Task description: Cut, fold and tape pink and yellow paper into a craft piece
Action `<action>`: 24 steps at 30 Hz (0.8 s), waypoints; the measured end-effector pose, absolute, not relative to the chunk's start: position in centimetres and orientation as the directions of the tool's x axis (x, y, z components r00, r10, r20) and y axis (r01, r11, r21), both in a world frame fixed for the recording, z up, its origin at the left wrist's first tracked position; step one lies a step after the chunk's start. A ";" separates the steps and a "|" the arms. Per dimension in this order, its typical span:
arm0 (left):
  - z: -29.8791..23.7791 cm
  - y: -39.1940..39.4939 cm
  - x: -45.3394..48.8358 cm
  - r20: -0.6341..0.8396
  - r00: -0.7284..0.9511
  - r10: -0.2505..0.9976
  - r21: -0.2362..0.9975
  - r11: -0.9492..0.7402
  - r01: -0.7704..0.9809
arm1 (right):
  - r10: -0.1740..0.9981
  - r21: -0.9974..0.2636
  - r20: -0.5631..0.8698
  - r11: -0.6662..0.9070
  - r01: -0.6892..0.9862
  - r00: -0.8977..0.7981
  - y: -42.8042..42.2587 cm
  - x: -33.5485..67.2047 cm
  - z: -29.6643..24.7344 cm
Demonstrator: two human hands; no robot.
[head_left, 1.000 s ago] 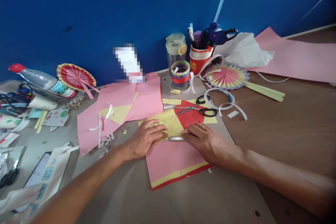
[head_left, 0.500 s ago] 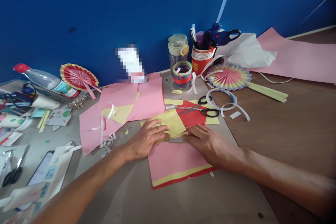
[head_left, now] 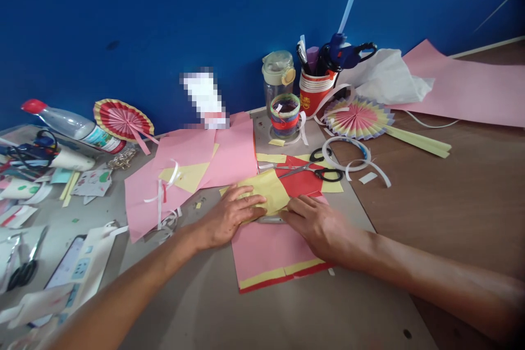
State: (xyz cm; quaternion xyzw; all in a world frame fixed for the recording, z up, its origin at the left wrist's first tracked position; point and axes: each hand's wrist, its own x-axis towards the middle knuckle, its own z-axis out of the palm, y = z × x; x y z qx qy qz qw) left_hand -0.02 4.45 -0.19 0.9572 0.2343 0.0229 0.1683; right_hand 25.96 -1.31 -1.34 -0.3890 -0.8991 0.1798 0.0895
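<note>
My left hand (head_left: 227,219) lies with its fingers stretched out on a yellow sheet of paper (head_left: 268,186). At that sheet's lower right corner, my right hand (head_left: 318,224) has its fingers curled and pressed together on the paper's edge. A slim grey object (head_left: 270,220) shows under the sheet's near edge; most of it is hidden, so its kind is unclear. Pink paper (head_left: 262,257) with yellow and red edges lies beneath both hands. Just beyond them, black-handled scissors (head_left: 305,168) rest open on red paper (head_left: 301,183).
A tape roll (head_left: 346,153) and a pleated paper fan (head_left: 355,117) lie to the right. Behind stand a clear bottle (head_left: 278,68), a yarn-wrapped jar (head_left: 285,120) and a red cup (head_left: 315,95) of tools. Pink sheets (head_left: 229,153) and paper scraps spread left.
My right hand has slid slightly left along the yellow paper's lower edge. My left hand stays in place on the sheet.
</note>
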 end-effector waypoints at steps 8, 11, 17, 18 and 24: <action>0.0 4.4 0.2 -0.045 0.886 0.461 0.328 -0.831 0.448 | 0.715 -0.397 0.086 0.663 0.634 -0.694 -1.7 25.6 -1.5; 0.0 4.4 0.2 -0.042 0.881 0.471 0.323 -0.828 0.458 | 0.710 -0.389 0.078 0.668 0.634 -0.700 -1.8 25.4 -1.5; 0.1 4.3 0.3 -0.015 0.887 0.461 0.319 -0.839 0.441 | 0.652 -0.369 0.080 0.722 0.585 -0.754 -2.2 23.4 -1.1; 0.1 4.3 0.3 -0.011 0.885 0.465 0.319 -0.838 0.443 | 0.643 -0.371 0.075 0.727 0.577 -0.762 -2.4 23.2 -1.0; 0.3 4.5 0.2 -0.038 0.898 0.439 0.327 -0.844 0.426 | 0.693 -0.407 0.062 0.675 0.616 -0.718 -3.5 24.8 -0.7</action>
